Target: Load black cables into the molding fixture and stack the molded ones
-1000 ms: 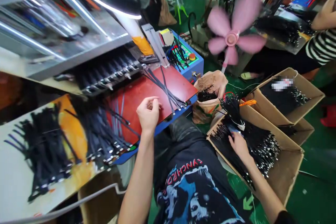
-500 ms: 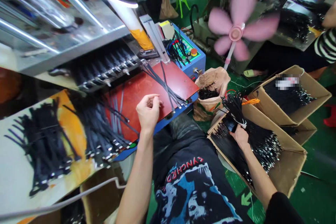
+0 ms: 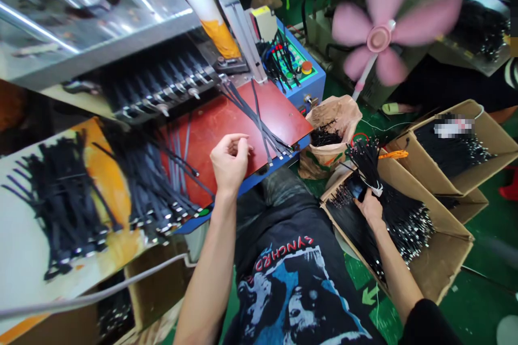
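Observation:
My left hand (image 3: 230, 166) hovers above the front of the reddish-brown board (image 3: 283, 110), its fingers curled loosely and nothing visible in them. To its right, several flat black cables (image 3: 263, 124) with metal ends lie crossed on the board. My right hand (image 3: 370, 207) reaches into a cardboard box (image 3: 443, 250) filled with black cables. Its fingers are closed at a cable bundle (image 3: 364, 164) with a white tie around it; the fingertips are partly hidden among the cables. Beside my left forearm, more black cables (image 3: 156, 194) lie in a pile across the board's left end.
A machine with a row of clamps (image 3: 162, 91) stands behind the board, beside a blue control box (image 3: 313, 81). A paper sack (image 3: 335, 113), a second cardboard box (image 3: 457, 178) and a spinning pink fan (image 3: 379, 39) are at the right. Another cable pile (image 3: 67, 199) lies far left.
The view has shifted slightly, so the fan and boxes appear a little farther right. Both hands keep nearly the same pose and place.

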### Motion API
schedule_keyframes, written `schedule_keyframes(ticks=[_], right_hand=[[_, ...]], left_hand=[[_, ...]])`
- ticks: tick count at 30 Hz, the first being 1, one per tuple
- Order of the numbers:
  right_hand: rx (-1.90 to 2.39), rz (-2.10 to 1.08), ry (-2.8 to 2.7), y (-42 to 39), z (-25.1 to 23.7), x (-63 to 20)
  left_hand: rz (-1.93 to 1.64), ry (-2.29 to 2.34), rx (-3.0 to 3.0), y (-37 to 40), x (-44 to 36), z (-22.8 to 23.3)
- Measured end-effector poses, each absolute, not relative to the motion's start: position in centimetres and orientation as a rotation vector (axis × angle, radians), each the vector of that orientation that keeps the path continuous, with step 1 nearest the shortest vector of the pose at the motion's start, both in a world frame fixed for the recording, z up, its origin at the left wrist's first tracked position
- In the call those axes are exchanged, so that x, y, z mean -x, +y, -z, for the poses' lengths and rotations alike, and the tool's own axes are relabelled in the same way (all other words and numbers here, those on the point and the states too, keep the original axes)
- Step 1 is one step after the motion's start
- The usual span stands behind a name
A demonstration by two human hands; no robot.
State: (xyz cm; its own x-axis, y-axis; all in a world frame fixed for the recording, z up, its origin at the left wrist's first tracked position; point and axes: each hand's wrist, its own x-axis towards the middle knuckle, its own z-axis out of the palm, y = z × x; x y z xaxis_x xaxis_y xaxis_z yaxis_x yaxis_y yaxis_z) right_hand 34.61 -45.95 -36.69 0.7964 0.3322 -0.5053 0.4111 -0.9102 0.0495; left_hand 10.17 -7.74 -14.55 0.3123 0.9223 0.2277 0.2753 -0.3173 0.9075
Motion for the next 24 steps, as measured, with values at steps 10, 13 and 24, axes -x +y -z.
schedule_keyframes(ticks=[10, 13, 24], right_hand=[[-2.814, 0.772, 0.589, -46.9, 36.9, -35.0], [-2.802, 0.77, 0.586, -47.1, 36.7, -35.0], [-2.782, 0.837, 0.574, -46.4, 35.1, -35.0]], left_hand=[[-0.999, 1.094, -1.806, -7.9, -10.1, 14.3], [-0.995, 1.11, -1.811, -7.9, -10.1, 14.2], [-0.971, 1.137, -1.808, -8.2, -10.1, 14.0]])
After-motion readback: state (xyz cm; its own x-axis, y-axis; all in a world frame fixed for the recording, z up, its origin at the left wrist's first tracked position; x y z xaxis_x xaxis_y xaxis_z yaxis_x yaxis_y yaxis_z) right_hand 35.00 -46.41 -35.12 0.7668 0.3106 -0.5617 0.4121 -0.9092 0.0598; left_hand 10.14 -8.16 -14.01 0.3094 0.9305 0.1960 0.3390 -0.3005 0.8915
